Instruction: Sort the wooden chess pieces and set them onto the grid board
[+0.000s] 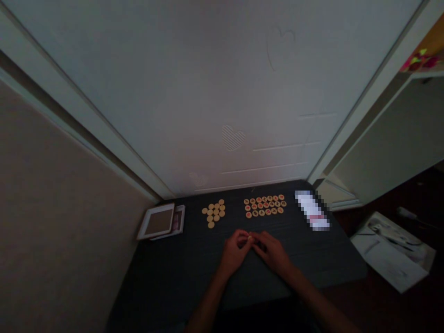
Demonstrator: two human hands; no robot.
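My left hand (pixel 236 249) and my right hand (pixel 272 252) meet at the middle of a dark table (pixel 166 282). Their fingertips pinch one small round wooden disc (pixel 249 238) between them. Beyond my hands lie two groups of the same discs. The left group (pixel 214 212) shows plain blank faces. The right group (pixel 265 206) shows faces with red and dark marks, set out in rows. The room is dim, so fine detail on the discs is hard to read.
An open box with a pale lid (pixel 158 222) sits at the table's far left. A white flat object (pixel 312 210), blurred out, lies at the far right. A white wall (pixel 222 92) backs the table. A white bag (pixel 393 249) rests on the floor to the right.
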